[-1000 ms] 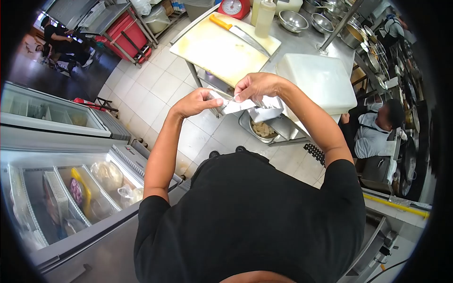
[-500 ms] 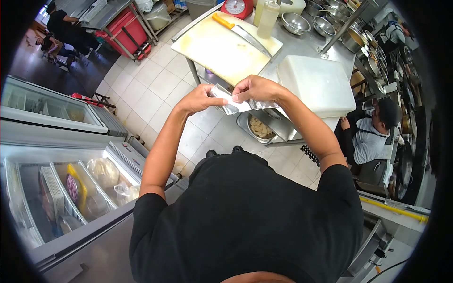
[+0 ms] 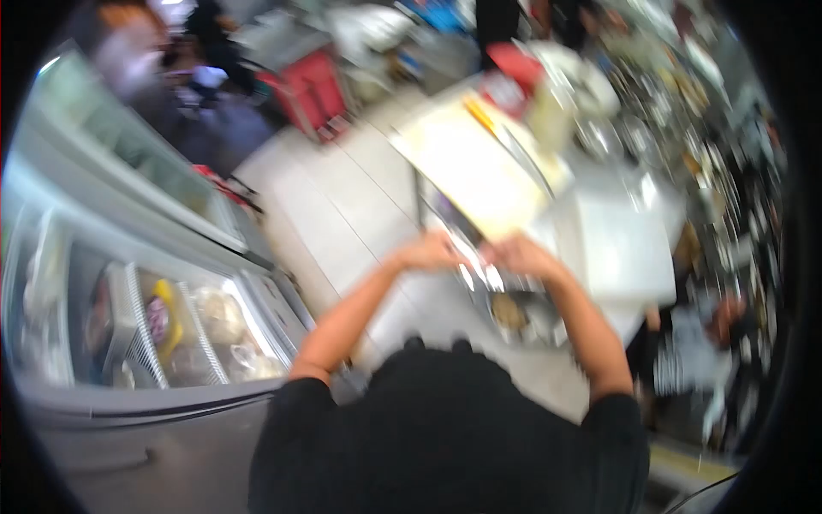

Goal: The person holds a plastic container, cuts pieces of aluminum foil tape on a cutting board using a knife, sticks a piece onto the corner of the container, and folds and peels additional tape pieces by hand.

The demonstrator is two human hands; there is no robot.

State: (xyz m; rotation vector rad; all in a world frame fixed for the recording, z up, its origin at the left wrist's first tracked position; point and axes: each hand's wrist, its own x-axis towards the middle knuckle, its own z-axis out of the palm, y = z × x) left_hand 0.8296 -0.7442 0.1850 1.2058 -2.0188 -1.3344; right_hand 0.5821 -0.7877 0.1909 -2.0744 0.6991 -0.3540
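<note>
The view is blurred by motion. My left hand (image 3: 431, 250) is closed on one side of a shiny silvery wrapper (image 3: 479, 272), and my right hand (image 3: 521, 255) pinches its other side. Both hands are close together in front of my chest, just below the near edge of a pale cutting board (image 3: 479, 163). On the board lies a knife with an orange handle (image 3: 479, 113). What the wrapper contains cannot be made out.
A white plastic container (image 3: 623, 248) stands on the steel table, right of the board. Below is a container of pale pieces (image 3: 509, 312). An open refrigerated drawer (image 3: 163, 394) is at left. A person in a light shirt (image 3: 692, 351) is at right.
The camera view has swung, so the table and fridge appear shifted and blurred. Both hands appear lower in view, still on the silvery wrapper, which looks more bunched between them.
</note>
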